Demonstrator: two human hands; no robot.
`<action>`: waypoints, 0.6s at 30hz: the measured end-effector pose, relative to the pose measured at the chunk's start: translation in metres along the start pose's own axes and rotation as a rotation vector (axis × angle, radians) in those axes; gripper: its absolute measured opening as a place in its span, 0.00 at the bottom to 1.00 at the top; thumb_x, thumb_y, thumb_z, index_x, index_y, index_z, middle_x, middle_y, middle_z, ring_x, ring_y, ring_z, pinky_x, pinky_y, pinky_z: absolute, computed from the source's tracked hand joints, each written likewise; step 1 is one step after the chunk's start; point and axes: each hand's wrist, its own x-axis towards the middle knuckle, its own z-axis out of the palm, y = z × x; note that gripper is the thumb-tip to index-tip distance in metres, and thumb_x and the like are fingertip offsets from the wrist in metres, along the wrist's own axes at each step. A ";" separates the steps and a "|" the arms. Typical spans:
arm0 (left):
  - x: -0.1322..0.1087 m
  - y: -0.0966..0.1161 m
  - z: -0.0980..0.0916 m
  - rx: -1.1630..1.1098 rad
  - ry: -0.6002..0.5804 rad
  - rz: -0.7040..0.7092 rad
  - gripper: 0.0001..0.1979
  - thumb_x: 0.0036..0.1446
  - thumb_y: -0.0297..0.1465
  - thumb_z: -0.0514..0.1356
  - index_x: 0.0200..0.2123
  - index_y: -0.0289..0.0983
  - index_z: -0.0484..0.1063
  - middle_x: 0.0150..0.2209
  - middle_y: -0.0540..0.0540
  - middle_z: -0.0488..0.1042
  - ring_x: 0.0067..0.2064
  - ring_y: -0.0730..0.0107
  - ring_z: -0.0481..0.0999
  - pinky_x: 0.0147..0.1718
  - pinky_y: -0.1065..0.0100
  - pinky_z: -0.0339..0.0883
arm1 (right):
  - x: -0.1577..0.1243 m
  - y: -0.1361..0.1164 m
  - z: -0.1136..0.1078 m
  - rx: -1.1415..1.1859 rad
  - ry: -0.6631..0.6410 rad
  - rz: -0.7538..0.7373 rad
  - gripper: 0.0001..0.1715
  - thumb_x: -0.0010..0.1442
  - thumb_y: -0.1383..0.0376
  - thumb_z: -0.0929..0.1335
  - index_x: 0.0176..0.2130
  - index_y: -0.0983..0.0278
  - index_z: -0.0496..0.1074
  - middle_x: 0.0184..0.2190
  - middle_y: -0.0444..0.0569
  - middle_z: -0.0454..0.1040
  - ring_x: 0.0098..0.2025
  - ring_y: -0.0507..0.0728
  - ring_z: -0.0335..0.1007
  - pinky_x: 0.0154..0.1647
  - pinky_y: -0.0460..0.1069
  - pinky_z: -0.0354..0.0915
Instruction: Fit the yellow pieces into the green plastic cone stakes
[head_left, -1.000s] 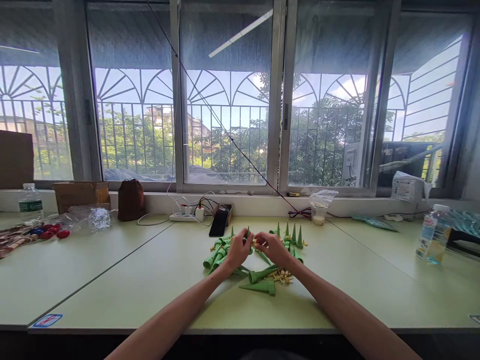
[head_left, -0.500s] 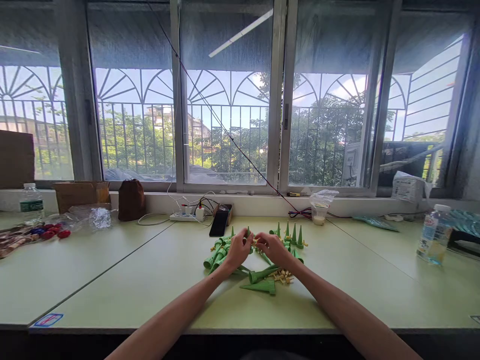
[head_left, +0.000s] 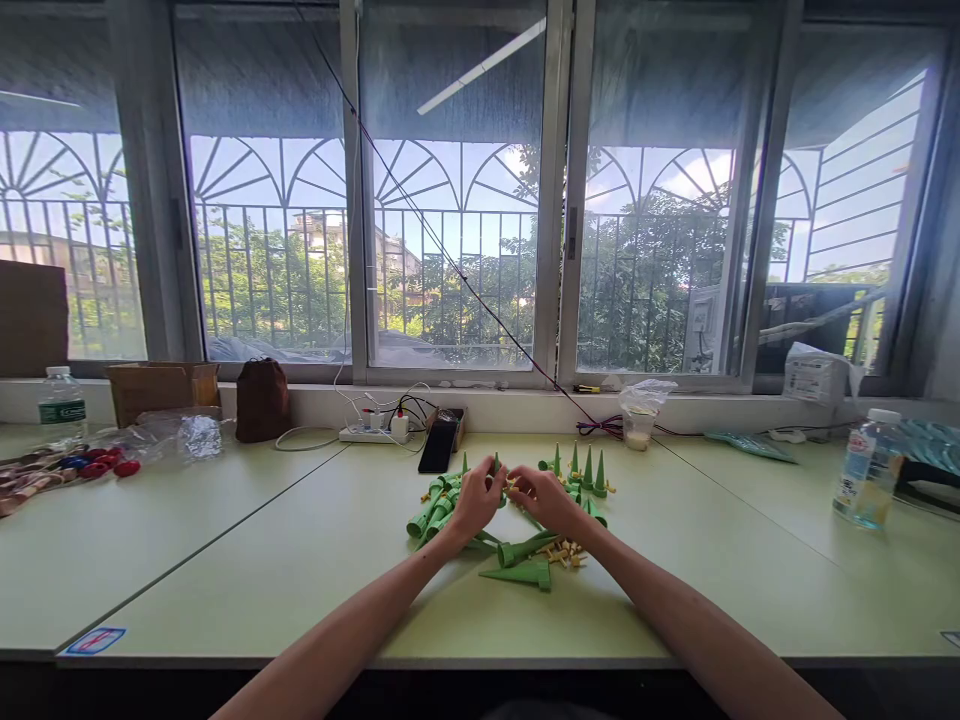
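Observation:
My left hand (head_left: 478,497) is closed around a green plastic cone (head_left: 496,468) held above the pale green table (head_left: 300,540). My right hand (head_left: 546,497) is pinched on a small yellow part (head_left: 513,484) right next to that cone, fingertips almost meeting the left hand. Around and under the hands lie several green cones (head_left: 433,510) on their sides. Two more lie nearer me (head_left: 525,562), beside a scatter of small yellow pieces (head_left: 564,552). A few cones stand upright (head_left: 587,469) just beyond my right hand.
A black phone (head_left: 438,444) and a white power strip (head_left: 370,431) with cables sit behind the pile. Water bottles stand far left (head_left: 61,405) and far right (head_left: 865,482). A brown pouch (head_left: 262,400), cardboard box (head_left: 161,387), plastic bags and red items (head_left: 105,463) lie at left.
Both hands stay together over the pile with only tiny finger shifts. The view has drifted very slightly.

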 end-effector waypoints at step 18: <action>-0.001 0.001 0.000 -0.006 -0.020 -0.009 0.14 0.61 0.40 0.50 0.26 0.39 0.58 0.23 0.53 0.65 0.24 0.74 0.65 0.24 0.73 0.56 | 0.000 -0.001 0.000 -0.043 -0.009 -0.003 0.10 0.63 0.64 0.65 0.44 0.64 0.70 0.30 0.48 0.76 0.30 0.53 0.72 0.31 0.45 0.63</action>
